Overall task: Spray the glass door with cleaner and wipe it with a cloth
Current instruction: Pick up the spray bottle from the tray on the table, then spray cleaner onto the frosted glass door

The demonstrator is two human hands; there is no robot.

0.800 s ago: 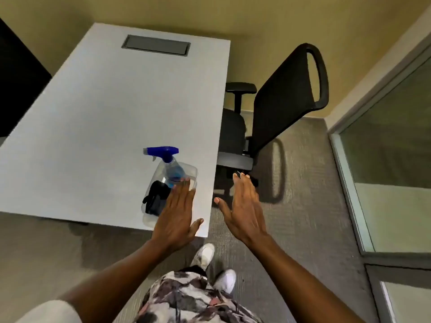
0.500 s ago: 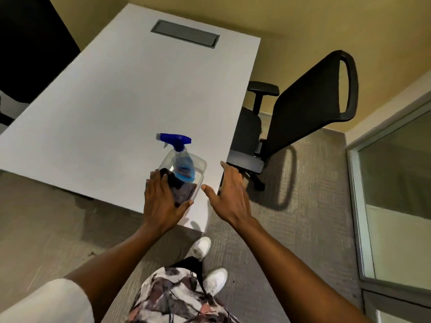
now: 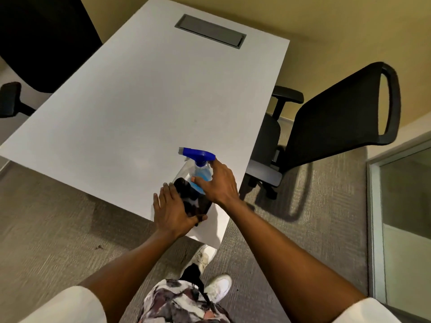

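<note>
A clear spray bottle (image 3: pixel 201 170) with blue liquid and a blue trigger head stands in a clear plastic tub (image 3: pixel 184 169) at the near right corner of the white table (image 3: pixel 140 101). A dark cloth (image 3: pixel 193 201) lies in the tub in front of the bottle. My right hand (image 3: pixel 221 183) wraps the bottle's neck and body, thumb on the near side and index finger behind the trigger head. My left hand (image 3: pixel 172 213) lies over the cloth, its thumb curled around the cloth's near end. The glass door (image 3: pixel 405 206) with its grey frame is at the right edge.
A black office chair (image 3: pixel 338 127) stands close to the table's right side, between the table and the glass door. Another dark chair (image 3: pixel 35 43) is at the far left. A grey cable hatch (image 3: pixel 210 31) is set into the table's far end. The floor is grey carpet.
My right hand moved left from beside the table onto the spray bottle. My left hand settled onto the cloth. The view came closer to the table corner.
</note>
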